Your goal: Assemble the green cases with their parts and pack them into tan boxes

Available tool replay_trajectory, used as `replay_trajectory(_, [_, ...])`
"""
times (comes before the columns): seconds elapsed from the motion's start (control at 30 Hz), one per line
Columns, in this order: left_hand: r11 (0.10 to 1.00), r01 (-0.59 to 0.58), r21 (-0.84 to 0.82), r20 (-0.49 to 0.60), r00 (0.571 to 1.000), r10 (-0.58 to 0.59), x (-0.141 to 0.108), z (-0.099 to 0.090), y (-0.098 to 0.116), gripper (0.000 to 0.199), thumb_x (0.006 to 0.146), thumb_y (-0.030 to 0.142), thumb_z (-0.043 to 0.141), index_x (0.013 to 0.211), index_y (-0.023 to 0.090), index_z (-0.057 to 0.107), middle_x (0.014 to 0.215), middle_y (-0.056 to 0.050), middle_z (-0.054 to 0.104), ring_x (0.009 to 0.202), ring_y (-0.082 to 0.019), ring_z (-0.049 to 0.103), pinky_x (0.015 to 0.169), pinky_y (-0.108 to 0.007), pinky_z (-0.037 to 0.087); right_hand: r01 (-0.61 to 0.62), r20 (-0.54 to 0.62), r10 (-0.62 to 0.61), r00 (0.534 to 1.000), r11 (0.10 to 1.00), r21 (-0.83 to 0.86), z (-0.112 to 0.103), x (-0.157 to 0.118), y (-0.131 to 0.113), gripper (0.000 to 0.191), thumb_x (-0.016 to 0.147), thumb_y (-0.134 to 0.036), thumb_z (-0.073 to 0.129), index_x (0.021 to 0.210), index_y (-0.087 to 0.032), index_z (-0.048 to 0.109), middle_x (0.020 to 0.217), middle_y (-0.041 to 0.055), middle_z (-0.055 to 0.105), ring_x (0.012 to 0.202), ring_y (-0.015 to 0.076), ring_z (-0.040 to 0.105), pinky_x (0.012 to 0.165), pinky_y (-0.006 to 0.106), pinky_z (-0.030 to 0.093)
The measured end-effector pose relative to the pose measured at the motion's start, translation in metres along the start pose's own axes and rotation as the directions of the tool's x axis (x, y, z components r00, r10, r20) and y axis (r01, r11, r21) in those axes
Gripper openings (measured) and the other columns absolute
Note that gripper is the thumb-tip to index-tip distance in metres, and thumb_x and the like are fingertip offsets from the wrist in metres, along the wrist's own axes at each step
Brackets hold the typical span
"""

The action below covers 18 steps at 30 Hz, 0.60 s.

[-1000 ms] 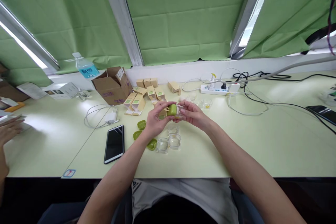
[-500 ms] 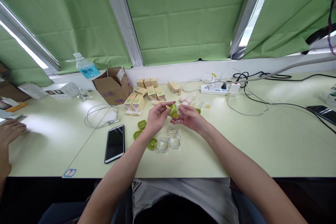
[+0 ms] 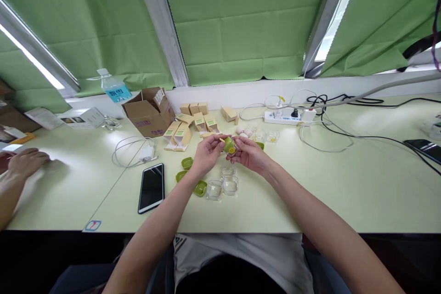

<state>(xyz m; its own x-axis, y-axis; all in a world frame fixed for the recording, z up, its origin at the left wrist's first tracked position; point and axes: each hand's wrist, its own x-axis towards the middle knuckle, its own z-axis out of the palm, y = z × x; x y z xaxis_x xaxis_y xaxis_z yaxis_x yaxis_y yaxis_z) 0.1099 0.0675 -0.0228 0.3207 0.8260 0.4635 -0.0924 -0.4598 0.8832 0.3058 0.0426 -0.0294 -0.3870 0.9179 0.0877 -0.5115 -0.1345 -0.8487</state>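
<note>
Head view: left hand [image 3: 206, 155] and right hand [image 3: 253, 155] both pinch green case [image 3: 228, 144]; slack grip might drop it onto clear cups [image 3: 230, 186] (near side).

Small green container [image 3: 228, 144] is being held raised, beyond phone [image 3: 151, 188] and to its right. Glossy yellow-green body is showing rounded edges and is leaning slightly, not sitting level. Thin pale yellow strap [image 3: 222, 140] is poking out on side nearer phone. Round yellow patch [image 3: 232, 150] is facing viewer, low on container. Clear part [image 3: 236, 147] is showing on side farther from phone, partly hidden; fit against green body is staying unclear.
</note>
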Motion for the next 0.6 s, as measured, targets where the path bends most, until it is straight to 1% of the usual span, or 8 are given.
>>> replay_trajectory(0.07, [1.0,0.003,0.026,0.008,1.0,-0.003,0.0,0.001,0.0,0.038,0.095,0.052,0.077,0.117,0.021,0.078,0.123,-0.014,0.081,0.115,-0.028,0.078,0.102,-0.045,0.064,-0.013,0.04,0.013,0.999,1.0,0.004,0.001,0.0,-0.001,0.046,0.086,-0.052,0.088,0.114,-0.021,0.069,0.091,0.0038,0.08,0.077,0.0207,0.081,0.068,0.03,0.065])
replay_trajectory(0.17, [0.999,-0.014,0.046,0.01,1.0,0.014,-0.001,0.003,0.002,0.041,0.096,0.054,0.075,0.122,0.022,0.076,0.126,-0.014,0.08,0.119,-0.03,0.077,0.102,-0.047,0.063,-0.022,0.078,0.021,0.997,1.0,0.003,0.002,0.0,-0.002,0.048,0.082,-0.048,0.092,0.115,-0.021,0.07,0.095,0.004,0.081,0.08,0.0218,0.082,0.072,0.031,0.067])
replay_trajectory(0.27, [0.992,-0.096,0.086,-0.128,0.986,0.107,-0.001,-0.001,0.006,0.04,0.102,0.052,0.068,0.126,0.02,0.072,0.123,-0.015,0.081,0.121,-0.028,0.076,0.105,-0.046,0.06,0.008,0.059,-0.007,0.998,1.0,-0.016,0.001,-0.001,-0.003,0.047,0.08,-0.049,0.093,0.112,-0.021,0.071,0.096,0.0045,0.081,0.083,0.0228,0.083,0.078,0.034,0.068])
replay_trajectory(0.33, [0.97,-0.139,0.198,-0.286,0.939,0.193,0.001,-0.01,0.006,0.034,0.104,0.048,0.065,0.123,0.02,0.07,0.116,-0.013,0.081,0.115,-0.027,0.077,0.105,-0.047,0.058,0.034,0.02,-0.033,0.999,0.999,-0.018,0.001,-0.002,-0.005,0.047,0.082,-0.05,0.092,0.113,-0.024,0.07,0.099,0.0043,0.082,0.085,0.0238,0.083,0.084,0.039,0.069])
replay_trajectory(0.4, [0.919,-0.12,0.377,-0.406,0.87,0.28,0.004,-0.023,0.002,0.026,0.102,0.041,0.068,0.119,0.022,0.068,0.112,-0.01,0.079,0.113,-0.028,0.074,0.107,-0.049,0.054,0.058,-0.033,-0.059,0.998,0.998,-0.019,0.0,-0.003,-0.007,0.051,0.082,-0.05,0.091,0.121,-0.029,0.067,0.104,0.0027,0.081,0.086,0.0238,0.082,0.085,0.042,0.069])
replay_trajectory(0.47, [0.831,-0.05,0.553,-0.432,0.837,0.338,0.007,-0.036,-0.005,0.027,0.093,0.032,0.074,0.118,0.024,0.067,0.117,-0.009,0.076,0.123,-0.031,0.065,0.111,-0.053,0.049,0.084,-0.091,-0.089,0.992,0.995,-0.048,0.0,-0.004,-0.01,0.055,0.083,-0.052,0.091,0.128,-0.034,0.065,0.108,0.0008,0.08,0.087,0.0221,0.08,0.079,0.039,0.068])
replay_trajectory(0.53, [0.75,0.016,0.662,-0.395,0.857,0.33,0.01,-0.046,-0.013,0.043,0.084,0.026,0.078,0.125,0.025,0.064,0.127,-0.011,0.071,0.13,-0.036,0.057,0.116,-0.057,0.042,0.117,-0.148,-0.132,0.98,0.988,-0.102,-0.001,-0.004,-0.012,0.054,0.083,-0.056,0.089,0.127,-0.034,0.068,0.107,0.0001,0.078,0.087,0.0189,0.076,0.068,0.031,0.064])
replay_trajectory(0.6, [0.703,0.062,0.709,-0.338,0.904,0.261,0.011,-0.05,-0.019,0.058,0.08,0.024,0.08,0.134,0.024,0.059,0.131,-0.013,0.066,0.131,-0.039,0.054,0.116,-0.061,0.04,0.148,-0.194,-0.173,0.966,0.98,-0.135,0.0,-0.003,-0.012,0.052,0.081,-0.058,0.09,0.122,-0.032,0.071,0.103,-0.0004,0.076,0.082,0.0156,0.071,0.061,0.025,0.058])
